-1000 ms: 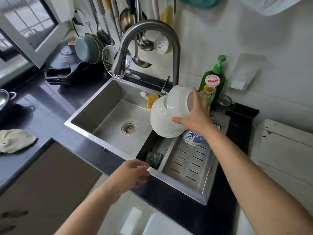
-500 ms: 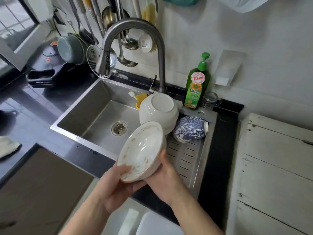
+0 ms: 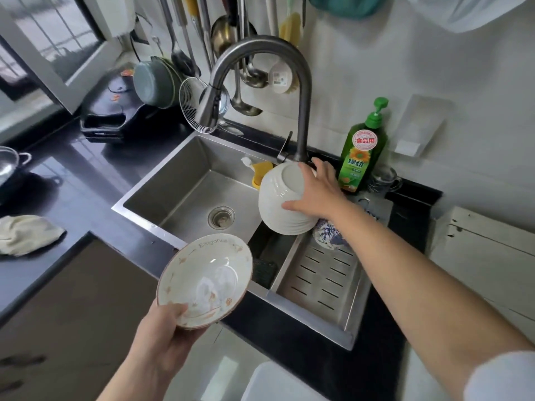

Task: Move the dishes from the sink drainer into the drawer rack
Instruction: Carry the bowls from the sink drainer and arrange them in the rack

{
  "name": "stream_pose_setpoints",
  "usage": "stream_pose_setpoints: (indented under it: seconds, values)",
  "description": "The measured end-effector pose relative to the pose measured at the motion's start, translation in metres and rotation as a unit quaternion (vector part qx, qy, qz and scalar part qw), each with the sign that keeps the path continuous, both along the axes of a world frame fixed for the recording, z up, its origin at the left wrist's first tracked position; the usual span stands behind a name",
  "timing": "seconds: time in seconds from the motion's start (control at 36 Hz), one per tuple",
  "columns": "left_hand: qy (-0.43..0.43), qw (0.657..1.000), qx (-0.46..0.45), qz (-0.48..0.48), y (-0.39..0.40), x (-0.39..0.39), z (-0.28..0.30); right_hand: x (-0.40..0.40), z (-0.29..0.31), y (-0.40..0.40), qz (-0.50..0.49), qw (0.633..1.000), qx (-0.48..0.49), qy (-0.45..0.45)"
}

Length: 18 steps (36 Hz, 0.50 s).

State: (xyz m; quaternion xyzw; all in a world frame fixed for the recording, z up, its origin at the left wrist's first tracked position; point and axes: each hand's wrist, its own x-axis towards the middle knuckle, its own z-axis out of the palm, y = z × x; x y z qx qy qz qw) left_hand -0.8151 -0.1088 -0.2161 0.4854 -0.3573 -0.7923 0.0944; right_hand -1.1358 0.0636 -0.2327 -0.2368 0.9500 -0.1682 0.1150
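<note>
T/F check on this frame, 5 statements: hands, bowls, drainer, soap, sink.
1. The left hand holds a patterned bowl by its rim. True.
2. The right hand is on the blue-and-white bowl. False: it grips the upturned white bowl; the blue-and-white bowl lies beside it, untouched.
3. The slotted drainer tray sits at the right end of the sink. True.
4. The dish soap bottle is lying on its side. False: it stands upright behind the drainer.
5. The sink basin is full of water. False: the drain shows, dry.
</note>
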Motion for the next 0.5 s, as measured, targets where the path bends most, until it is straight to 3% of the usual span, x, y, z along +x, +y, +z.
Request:
stream_pose_setpoints:
  seconds: [0.11,0.25,0.5]
  values:
    - [-0.001,1.000,-0.001,-0.009,0.000,0.004,0.001,-0.017,-0.006,-0.020,0.031,0.995,0.067,-0.066]
    - [0.002,1.000,0.002,0.003,-0.003,0.006,0.002,-0.023,-0.019,-0.033,-0.003,0.988,0.092,-0.124]
    - [-0.007,1.000,0.010,0.013,-0.004,0.004,0.000,-0.019,-0.029,-0.032,-0.020,0.992,0.069,-0.101]
